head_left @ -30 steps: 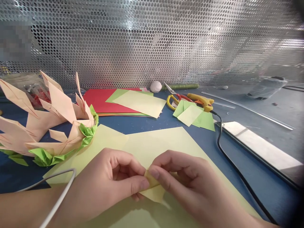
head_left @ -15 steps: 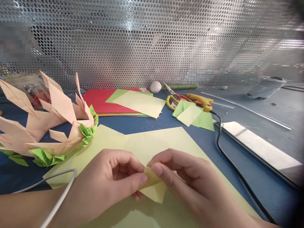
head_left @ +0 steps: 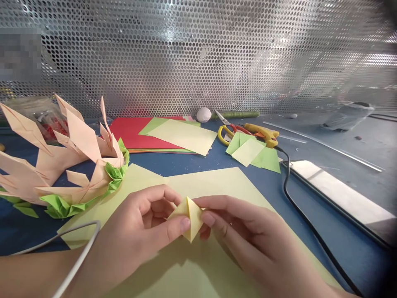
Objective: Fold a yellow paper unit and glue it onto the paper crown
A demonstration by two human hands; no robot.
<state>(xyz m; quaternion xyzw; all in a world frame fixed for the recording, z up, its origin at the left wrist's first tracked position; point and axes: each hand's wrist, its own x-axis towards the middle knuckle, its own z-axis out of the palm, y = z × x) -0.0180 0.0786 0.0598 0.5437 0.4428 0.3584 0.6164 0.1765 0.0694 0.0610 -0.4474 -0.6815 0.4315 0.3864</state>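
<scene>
A small folded piece of yellow paper (head_left: 194, 219) is pinched between both hands, creased into a diamond-like shape with a ridge down its middle. My left hand (head_left: 136, 231) grips its left side, the thumb lying across the front. On the right edge, the thumb and fingers of my right hand (head_left: 245, 231) close on it. Beneath them lies a large pale yellow sheet (head_left: 217, 182), with shadows of the hands on it. A pale cable (head_left: 77, 256) crosses over my left wrist.
To the left stands a peach folded-paper ring (head_left: 82, 136) with green paper leaves (head_left: 62, 207). Behind are stacked coloured sheets (head_left: 133, 132), yellow-handled scissors (head_left: 221, 134), a yellow glue gun (head_left: 263, 134) with a black cord (head_left: 297, 203), and green paper squares (head_left: 266, 157). A flat white-topped device (head_left: 338, 190) lies right.
The small yellow paper has been turned and raised slightly, so it now shows an upright pointed shape instead of a rolled flap hanging downward. Both hands keep their hold.
</scene>
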